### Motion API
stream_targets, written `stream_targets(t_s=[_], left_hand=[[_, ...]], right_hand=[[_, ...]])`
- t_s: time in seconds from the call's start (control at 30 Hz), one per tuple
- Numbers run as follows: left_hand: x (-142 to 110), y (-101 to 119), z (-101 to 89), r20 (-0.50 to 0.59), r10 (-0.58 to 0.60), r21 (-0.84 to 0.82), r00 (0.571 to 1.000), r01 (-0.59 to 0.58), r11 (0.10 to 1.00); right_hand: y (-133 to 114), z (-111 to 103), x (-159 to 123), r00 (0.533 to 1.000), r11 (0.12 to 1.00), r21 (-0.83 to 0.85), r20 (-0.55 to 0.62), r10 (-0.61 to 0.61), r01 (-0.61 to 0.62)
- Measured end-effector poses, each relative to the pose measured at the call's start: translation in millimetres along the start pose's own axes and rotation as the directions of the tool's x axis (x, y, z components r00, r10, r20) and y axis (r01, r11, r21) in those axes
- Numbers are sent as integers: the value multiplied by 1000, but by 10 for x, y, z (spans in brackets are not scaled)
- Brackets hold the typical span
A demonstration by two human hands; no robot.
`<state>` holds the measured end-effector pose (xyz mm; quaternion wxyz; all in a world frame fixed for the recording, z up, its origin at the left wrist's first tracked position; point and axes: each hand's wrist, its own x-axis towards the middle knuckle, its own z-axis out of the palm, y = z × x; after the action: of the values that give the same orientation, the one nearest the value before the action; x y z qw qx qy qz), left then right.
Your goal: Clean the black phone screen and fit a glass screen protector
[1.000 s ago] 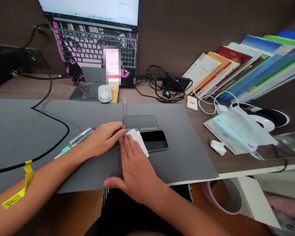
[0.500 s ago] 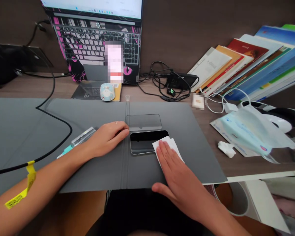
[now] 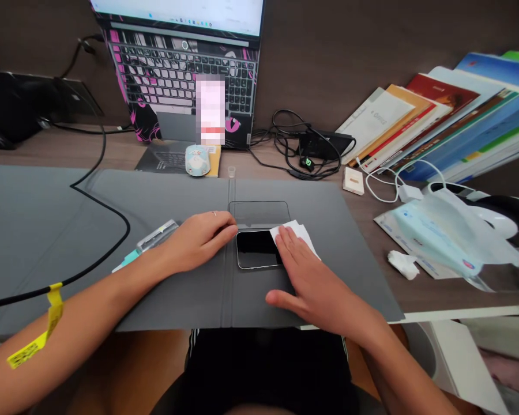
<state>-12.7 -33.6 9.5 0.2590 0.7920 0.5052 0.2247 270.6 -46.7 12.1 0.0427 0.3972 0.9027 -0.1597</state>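
A black phone (image 3: 256, 249) lies face up on a grey mat (image 3: 164, 196). My left hand (image 3: 199, 239) rests at the phone's left end, fingers curled against its edge and steadying it. My right hand (image 3: 309, 276) lies flat with stretched fingers on a white wipe (image 3: 300, 230), pressing it onto the right part of the screen. A clear glass screen protector (image 3: 259, 211) lies on the mat just behind the phone. A small clear packet (image 3: 158, 235) sits left of my left hand.
A laptop (image 3: 185, 69) stands open at the back, with a black cable (image 3: 99, 213) crossing the mat. Tangled cables and a charger (image 3: 311, 153), a stack of books (image 3: 441, 121), a mask pack (image 3: 445, 230), a crumpled wipe (image 3: 402, 264) and headphones (image 3: 488, 210) fill the right side.
My right hand has swept the white wipe from the phone's left end to its right end and then slightly up. My left hand has stayed at the phone's left edge.
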Motion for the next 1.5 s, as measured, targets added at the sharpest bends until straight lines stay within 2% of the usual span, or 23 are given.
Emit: stream_targets(t_s=[0.27, 0.53, 0.77, 0.87, 1.03, 1.13, 1.37, 1.5], left_hand=[[7, 2, -5, -36, 3, -7, 999, -3, 1000], [6, 12, 7, -26, -23, 4, 999, 23, 1000], [-3, -7, 9, 7, -38, 17, 999, 38, 999], [-11, -4, 8, 11, -22, 34, 1000, 21, 999], [-16, -11, 0, 13, -26, 46, 1000, 26, 999], [-12, -21, 5, 28, -29, 52, 999, 27, 998], [-3, -24, 10, 10, -19, 61, 1000, 19, 998], [-1, -5, 11, 8, -12, 46, 1000, 12, 999]], right_hand=[[-319, 46, 198, 985, 985, 39, 0, -170, 170], [-546, 219, 396, 941, 951, 26, -160, -299, 307], [-563, 275, 193, 927, 942, -24, -173, -333, 334], [-441, 288, 31, 933, 946, -69, -157, -323, 316], [-127, 261, -267, 970, 982, -96, -170, -175, 160], [-8, 225, -348, 976, 988, -120, -179, -122, 102], [36, 167, -101, 981, 995, -88, -182, -65, 50], [-148, 159, 53, 980, 995, -60, -177, -87, 77]])
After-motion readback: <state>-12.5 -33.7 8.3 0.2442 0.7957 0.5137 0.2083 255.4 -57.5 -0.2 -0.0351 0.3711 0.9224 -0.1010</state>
